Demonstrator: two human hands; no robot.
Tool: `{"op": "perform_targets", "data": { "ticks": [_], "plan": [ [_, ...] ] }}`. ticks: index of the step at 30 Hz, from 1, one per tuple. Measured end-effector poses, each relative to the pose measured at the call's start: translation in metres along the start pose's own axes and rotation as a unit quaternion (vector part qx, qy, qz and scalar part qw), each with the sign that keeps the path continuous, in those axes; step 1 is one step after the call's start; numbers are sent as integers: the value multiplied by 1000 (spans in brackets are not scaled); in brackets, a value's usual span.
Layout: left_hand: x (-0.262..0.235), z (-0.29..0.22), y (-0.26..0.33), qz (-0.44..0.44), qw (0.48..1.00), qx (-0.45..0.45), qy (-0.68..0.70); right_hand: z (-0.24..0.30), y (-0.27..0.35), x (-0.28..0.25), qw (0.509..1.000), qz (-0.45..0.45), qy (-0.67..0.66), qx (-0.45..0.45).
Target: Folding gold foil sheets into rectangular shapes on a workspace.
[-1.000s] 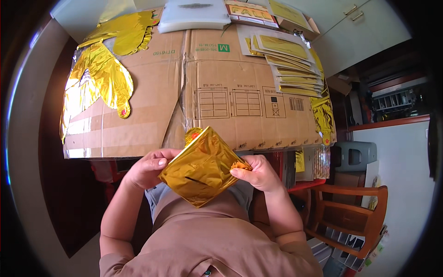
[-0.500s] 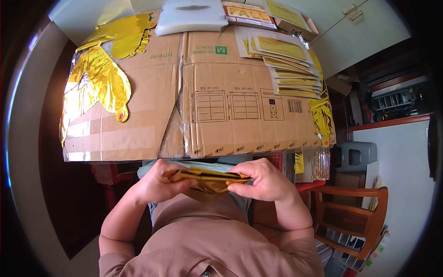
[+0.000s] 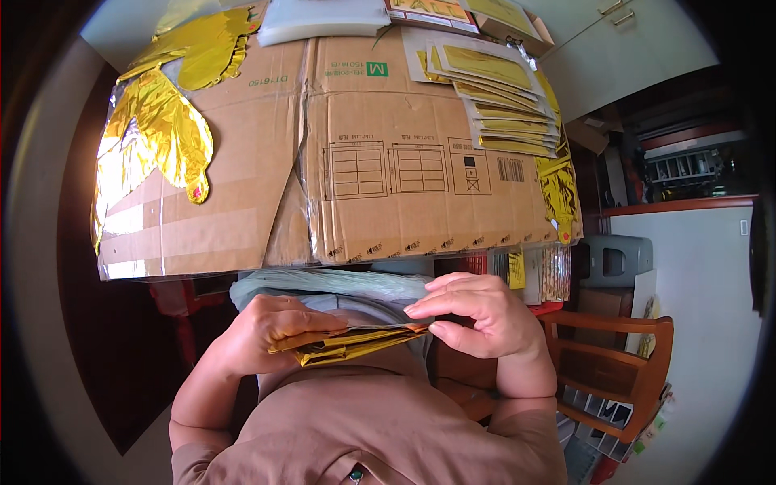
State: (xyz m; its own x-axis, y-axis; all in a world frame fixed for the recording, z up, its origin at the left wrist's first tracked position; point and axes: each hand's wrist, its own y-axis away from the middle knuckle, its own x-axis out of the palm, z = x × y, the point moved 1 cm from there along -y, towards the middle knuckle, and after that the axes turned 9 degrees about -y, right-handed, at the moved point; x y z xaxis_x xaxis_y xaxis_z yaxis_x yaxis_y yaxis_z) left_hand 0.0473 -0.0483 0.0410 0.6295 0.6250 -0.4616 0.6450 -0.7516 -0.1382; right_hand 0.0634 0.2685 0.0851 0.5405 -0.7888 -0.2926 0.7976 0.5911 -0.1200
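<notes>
both hands, left hand and right hand, pinch a folded gold foil below the flat brown cardboard with its green label.

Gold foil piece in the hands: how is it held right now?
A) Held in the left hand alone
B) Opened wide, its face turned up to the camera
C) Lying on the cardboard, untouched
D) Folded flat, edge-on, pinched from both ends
D: the gold foil piece shows only as a thin flattened band, with the left hand gripping one end and the right hand pinching the other, below the cardboard.
</notes>
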Motion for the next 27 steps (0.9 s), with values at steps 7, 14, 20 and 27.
{"op": "perform_targets", "data": {
  "ticks": [7, 14, 20, 27],
  "plan": [
    [0, -7, -2, -4, 1000, -8, -9, 4, -8, -4, 996, 76, 47, -9],
    [-2, -10, -3, 2, 1000, -16, -9, 5, -14, -7, 993, 110, 50, -11],
    [-1, -8, 0, -2, 1000, -2, -26, 3, -16, -10, 986, 159, 47, 7],
    [-1, -12, -5, 18, 999, -28, -28, 4, -18, -8, 985, 167, 42, 1]
  ]
}}
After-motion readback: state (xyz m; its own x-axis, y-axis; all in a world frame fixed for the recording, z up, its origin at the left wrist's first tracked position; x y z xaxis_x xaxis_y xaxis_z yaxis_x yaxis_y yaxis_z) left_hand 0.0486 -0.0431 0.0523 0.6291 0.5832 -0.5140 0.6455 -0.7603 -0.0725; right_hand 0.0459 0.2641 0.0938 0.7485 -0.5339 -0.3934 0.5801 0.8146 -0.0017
